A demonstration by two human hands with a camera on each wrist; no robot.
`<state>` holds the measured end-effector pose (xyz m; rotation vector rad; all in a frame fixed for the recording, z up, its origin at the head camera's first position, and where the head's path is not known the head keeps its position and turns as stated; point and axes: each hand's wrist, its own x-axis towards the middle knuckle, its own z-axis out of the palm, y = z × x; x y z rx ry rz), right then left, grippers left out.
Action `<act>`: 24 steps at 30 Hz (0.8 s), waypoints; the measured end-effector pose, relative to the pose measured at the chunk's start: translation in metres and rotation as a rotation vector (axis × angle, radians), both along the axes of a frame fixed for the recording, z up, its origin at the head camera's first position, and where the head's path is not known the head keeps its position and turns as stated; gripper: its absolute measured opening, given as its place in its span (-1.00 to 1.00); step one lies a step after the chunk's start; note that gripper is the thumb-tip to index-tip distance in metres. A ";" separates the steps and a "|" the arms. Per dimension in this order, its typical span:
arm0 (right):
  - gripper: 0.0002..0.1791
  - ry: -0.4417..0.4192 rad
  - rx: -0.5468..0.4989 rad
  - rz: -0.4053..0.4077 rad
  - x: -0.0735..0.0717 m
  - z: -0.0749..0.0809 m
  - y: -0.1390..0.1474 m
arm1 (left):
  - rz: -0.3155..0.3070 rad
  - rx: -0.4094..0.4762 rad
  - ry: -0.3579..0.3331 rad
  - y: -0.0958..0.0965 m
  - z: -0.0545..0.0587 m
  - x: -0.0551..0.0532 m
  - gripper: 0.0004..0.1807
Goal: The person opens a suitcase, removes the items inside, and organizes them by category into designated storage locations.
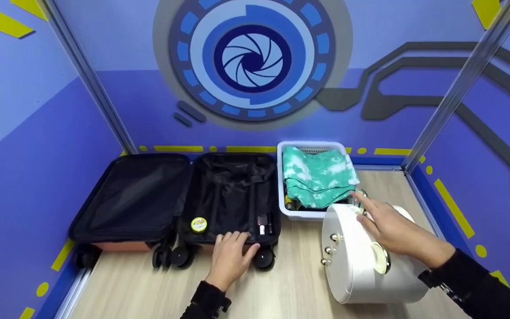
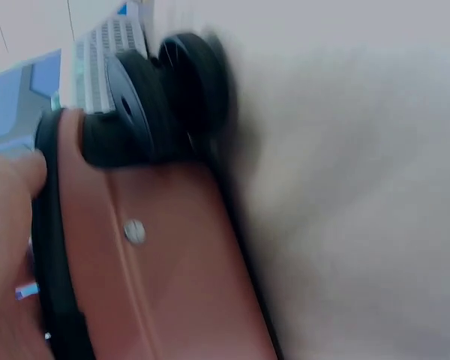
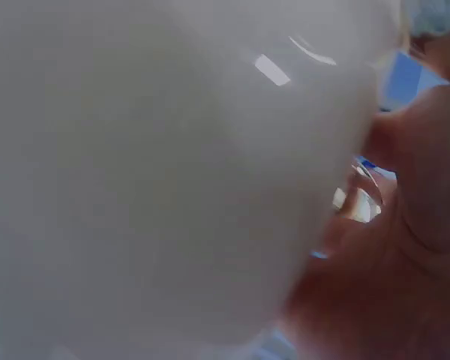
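Observation:
An opened suitcase with black lining (image 1: 226,184) and a reddish-orange shell (image 2: 157,262) lies on the table. My left hand (image 1: 232,259) rests on the front rim of its right half, fingers over the edge. In that half are a round yellow-and-white container (image 1: 198,224), a small dark item with a white end (image 1: 262,225) and a slim black tube (image 1: 270,223). My right hand (image 1: 385,225) is over the top of a white rounded cabinet (image 1: 343,274) with gold knobs, fingers stretched toward the basket. The cabinet fills most of the right wrist view.
Behind the cabinet stands a white plastic basket (image 1: 299,215) holding a folded green-and-white tie-dye cloth (image 1: 319,177), with other items partly hidden under it. The suitcase's left half (image 1: 135,195) lies flat beside the left wall. Black suitcase wheels (image 1: 264,258) jut out at the front.

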<state>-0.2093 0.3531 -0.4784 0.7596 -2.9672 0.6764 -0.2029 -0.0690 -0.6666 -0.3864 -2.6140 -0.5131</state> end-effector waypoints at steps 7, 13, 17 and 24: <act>-0.16 -0.058 -0.021 -0.115 -0.008 -0.001 -0.002 | -0.007 0.138 0.177 0.046 0.013 0.013 -0.76; -0.46 -0.119 -0.014 -0.131 -0.016 0.001 0.002 | -0.298 0.260 0.027 0.102 0.050 0.024 -0.89; -0.59 -0.167 -0.005 -0.121 -0.018 0.001 0.006 | -0.469 0.367 -0.196 0.134 0.070 0.023 -0.74; -0.55 -0.260 -0.027 -0.098 -0.019 0.005 0.011 | -0.504 0.525 -0.347 0.166 0.082 0.011 -0.71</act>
